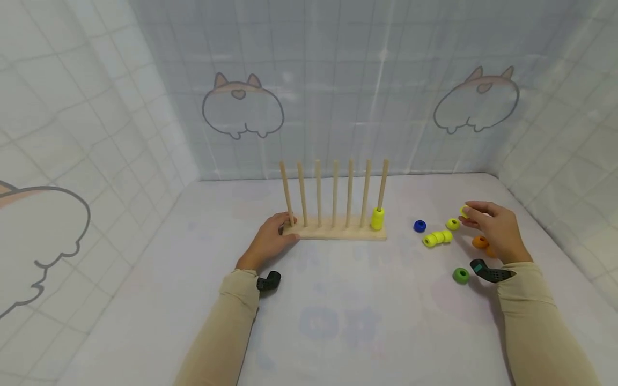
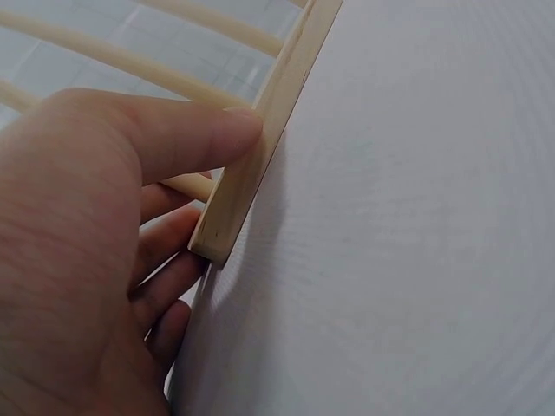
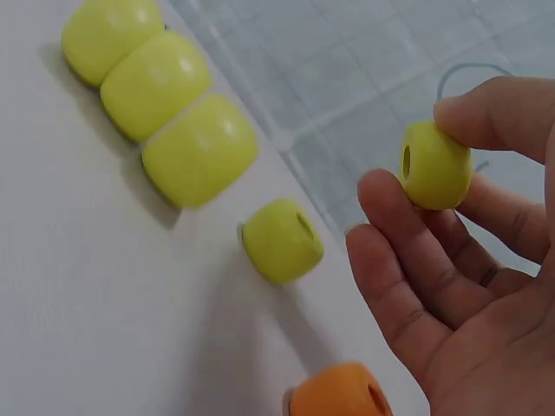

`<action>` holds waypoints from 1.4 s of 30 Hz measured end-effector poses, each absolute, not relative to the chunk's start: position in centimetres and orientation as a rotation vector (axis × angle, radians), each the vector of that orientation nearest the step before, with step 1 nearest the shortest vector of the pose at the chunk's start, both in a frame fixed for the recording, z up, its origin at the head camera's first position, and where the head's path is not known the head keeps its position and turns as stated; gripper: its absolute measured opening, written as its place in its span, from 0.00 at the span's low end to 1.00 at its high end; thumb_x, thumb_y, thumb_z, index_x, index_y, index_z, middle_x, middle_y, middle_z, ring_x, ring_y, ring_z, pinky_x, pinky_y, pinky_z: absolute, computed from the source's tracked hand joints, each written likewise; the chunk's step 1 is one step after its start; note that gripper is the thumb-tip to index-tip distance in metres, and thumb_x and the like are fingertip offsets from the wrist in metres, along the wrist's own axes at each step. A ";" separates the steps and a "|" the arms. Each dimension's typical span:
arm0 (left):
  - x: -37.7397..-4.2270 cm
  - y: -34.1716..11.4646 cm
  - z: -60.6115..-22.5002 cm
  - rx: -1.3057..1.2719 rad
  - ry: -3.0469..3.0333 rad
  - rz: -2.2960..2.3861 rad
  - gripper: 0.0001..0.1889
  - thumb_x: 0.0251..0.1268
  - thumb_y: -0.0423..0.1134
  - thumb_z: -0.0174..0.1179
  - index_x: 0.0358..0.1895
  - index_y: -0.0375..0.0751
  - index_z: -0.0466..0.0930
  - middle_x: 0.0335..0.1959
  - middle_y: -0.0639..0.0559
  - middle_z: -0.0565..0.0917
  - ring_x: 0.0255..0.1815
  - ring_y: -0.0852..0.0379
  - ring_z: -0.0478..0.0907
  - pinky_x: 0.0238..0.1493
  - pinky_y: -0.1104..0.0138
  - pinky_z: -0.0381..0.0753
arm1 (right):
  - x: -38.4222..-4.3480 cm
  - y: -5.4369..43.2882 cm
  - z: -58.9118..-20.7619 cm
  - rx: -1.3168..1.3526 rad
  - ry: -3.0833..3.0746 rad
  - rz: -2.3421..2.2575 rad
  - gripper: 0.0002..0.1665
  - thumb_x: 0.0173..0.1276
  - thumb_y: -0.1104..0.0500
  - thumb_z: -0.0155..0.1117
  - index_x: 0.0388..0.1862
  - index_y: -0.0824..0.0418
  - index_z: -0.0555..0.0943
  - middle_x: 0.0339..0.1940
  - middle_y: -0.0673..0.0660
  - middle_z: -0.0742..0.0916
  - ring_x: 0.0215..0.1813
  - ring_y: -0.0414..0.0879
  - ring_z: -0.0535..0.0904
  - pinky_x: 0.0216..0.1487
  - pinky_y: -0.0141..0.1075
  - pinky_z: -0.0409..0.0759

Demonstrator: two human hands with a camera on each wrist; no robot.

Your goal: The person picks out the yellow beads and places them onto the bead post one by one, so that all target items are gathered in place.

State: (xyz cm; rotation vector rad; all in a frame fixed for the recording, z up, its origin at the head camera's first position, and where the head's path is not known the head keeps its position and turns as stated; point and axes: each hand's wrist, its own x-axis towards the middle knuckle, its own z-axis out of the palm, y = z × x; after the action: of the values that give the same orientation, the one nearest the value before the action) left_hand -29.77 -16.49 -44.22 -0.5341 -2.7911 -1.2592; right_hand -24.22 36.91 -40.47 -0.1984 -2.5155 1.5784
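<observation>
A wooden peg rack (image 1: 338, 234) stands on the table with several upright pegs. Yellow beads (image 1: 377, 221) are stacked low on its rightmost peg. My left hand (image 1: 267, 242) grips the left end of the base, thumb on the front edge (image 2: 247, 156) and the other fingers behind. Off to the right, my right hand (image 1: 494, 228) pinches a yellow bead (image 3: 438, 165) between thumb and fingers, held above the table with its hole showing. Below that hand lies a single yellow bead (image 3: 282, 241). Three more yellow beads (image 1: 438, 238) touch in a row beside it.
A blue bead (image 1: 420, 226) lies between the rack and the yellow row. Two orange beads (image 1: 480, 242) sit under the right hand, one partly hidden. Nearer me is a green bead (image 1: 461, 275). Curtain-like walls (image 1: 338, 91) enclose the table at the back and sides.
</observation>
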 end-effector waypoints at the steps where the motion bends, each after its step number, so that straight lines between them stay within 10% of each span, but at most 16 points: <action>1: -29.8 -16.5 -44.3 -0.540 -2.789 -1.260 0.20 0.63 0.41 0.68 0.56 0.42 0.79 0.70 0.43 0.71 0.70 0.43 0.67 0.69 0.51 0.67 | -24.2 36.7 -40.4 -0.208 -2.516 1.594 0.41 0.71 0.35 0.60 0.69 0.64 0.71 0.44 0.38 0.86 0.44 0.32 0.85 0.65 0.37 0.74; 4: -29.6 -16.6 -44.8 -0.543 -2.796 -1.269 0.19 0.62 0.41 0.69 0.56 0.42 0.79 0.70 0.43 0.71 0.71 0.43 0.67 0.69 0.50 0.67 | -23.9 36.3 -40.6 -0.225 -2.526 1.607 0.43 0.71 0.34 0.59 0.71 0.64 0.71 0.47 0.41 0.86 0.45 0.32 0.84 0.68 0.47 0.71; 9: -29.0 -16.8 -45.4 -0.535 -2.818 -1.259 0.21 0.63 0.41 0.69 0.57 0.40 0.79 0.70 0.41 0.72 0.70 0.42 0.67 0.69 0.51 0.68 | -23.8 35.6 -41.0 -0.152 -2.466 1.640 0.37 0.75 0.39 0.56 0.69 0.65 0.72 0.53 0.53 0.83 0.47 0.37 0.84 0.50 0.25 0.80; 15: -29.2 -16.7 -45.2 -0.554 -2.776 -1.261 0.21 0.62 0.39 0.69 0.57 0.39 0.79 0.68 0.40 0.73 0.69 0.41 0.68 0.68 0.50 0.69 | -24.3 35.0 -40.5 -0.098 -2.398 1.724 0.31 0.76 0.44 0.58 0.67 0.64 0.74 0.48 0.45 0.84 0.47 0.37 0.83 0.47 0.27 0.82; 42: -29.4 -16.5 -44.2 -0.529 -2.805 -1.254 0.24 0.64 0.44 0.67 0.62 0.43 0.79 0.72 0.44 0.70 0.73 0.43 0.64 0.71 0.50 0.65 | -25.0 31.8 -38.1 0.047 -1.941 2.323 0.22 0.74 0.58 0.64 0.61 0.67 0.75 0.51 0.56 0.84 0.48 0.45 0.87 0.53 0.37 0.83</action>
State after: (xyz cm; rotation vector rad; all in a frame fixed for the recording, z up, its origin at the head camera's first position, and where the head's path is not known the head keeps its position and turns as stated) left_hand -29.40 -16.53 -44.15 -0.5287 -2.8053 -1.2540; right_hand -25.02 31.79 -38.11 0.0468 -1.9414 2.3229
